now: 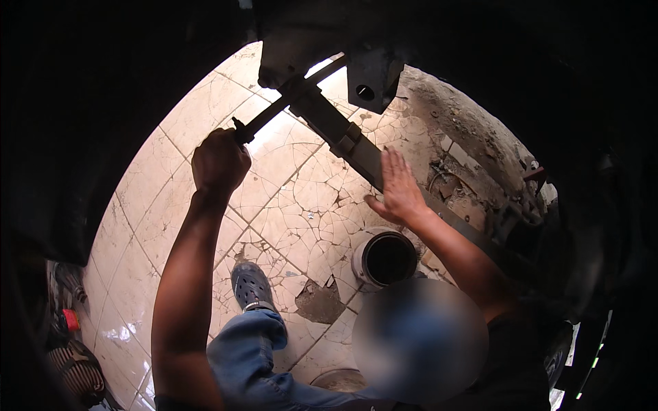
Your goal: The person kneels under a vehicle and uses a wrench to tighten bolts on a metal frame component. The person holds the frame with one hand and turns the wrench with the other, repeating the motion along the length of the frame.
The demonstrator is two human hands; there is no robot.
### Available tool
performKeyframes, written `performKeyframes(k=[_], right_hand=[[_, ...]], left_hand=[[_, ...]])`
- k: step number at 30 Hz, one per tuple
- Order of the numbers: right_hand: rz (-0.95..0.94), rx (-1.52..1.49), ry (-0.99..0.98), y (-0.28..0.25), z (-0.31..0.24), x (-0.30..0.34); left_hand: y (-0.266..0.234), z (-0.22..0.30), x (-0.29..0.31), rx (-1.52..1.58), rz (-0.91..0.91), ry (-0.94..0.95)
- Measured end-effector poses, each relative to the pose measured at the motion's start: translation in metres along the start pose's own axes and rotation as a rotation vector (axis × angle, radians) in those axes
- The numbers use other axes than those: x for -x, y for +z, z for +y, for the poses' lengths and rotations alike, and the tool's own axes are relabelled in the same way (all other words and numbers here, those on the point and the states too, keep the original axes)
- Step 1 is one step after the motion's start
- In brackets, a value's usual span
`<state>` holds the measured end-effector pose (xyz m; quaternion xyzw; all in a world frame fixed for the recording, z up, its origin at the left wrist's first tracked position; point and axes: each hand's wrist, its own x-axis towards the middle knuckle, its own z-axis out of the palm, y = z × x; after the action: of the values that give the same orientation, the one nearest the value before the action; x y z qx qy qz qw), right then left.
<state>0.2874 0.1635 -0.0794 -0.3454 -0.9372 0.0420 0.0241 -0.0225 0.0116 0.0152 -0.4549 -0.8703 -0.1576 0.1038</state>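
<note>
My left hand (pixel 223 161) is closed in a fist around the near end of a dark rod (pixel 267 118). That rod slants up and right, crossing the upper end of a long dark bar with bands around it (pixel 329 125), which looks like a leaf spring. My right hand (pixel 401 188) lies against the lower part of this bar with its fingers stretched out and its thumb apart. Beside the rod's far end hangs a dark metal bracket (pixel 378 79) with a round hole. Deep shadow hides how these parts join overhead.
A round bucket (pixel 363 264) with a dark inside stands on the cracked tile floor (pixel 281 198), below my right hand. My clog (pixel 251 284) is left of it. Rubble and dirt (pixel 466 116) lie at right. A ribbed part (pixel 77 373) sits at lower left. Dark bodywork surrounds the view.
</note>
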Motion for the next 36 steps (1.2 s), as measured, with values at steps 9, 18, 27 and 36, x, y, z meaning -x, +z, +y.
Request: performKeyframes(k=[9, 18, 27, 36], right_hand=[[-0.012, -0.005, -0.093, -0.006, -0.009, -0.005], [0.048, 0.028, -0.082, 0.005, -0.008, 0.012], [0.029, -0.036, -0.142, -0.001, -0.012, -0.002], [-0.014, 0.009, -0.028, 0.003, 0.01, 0.038]], left_hand=[[-0.006, -0.006, 0.001, 0.195, -0.029, 0.056], [-0.012, 0.004, -0.006, 0.065, -0.182, -0.038], [-0.02, -0.009, 0.0, 0.485, -0.185, 0.071], [-0.002, -0.065, 0.02, 0.852, -0.818, -0.106]])
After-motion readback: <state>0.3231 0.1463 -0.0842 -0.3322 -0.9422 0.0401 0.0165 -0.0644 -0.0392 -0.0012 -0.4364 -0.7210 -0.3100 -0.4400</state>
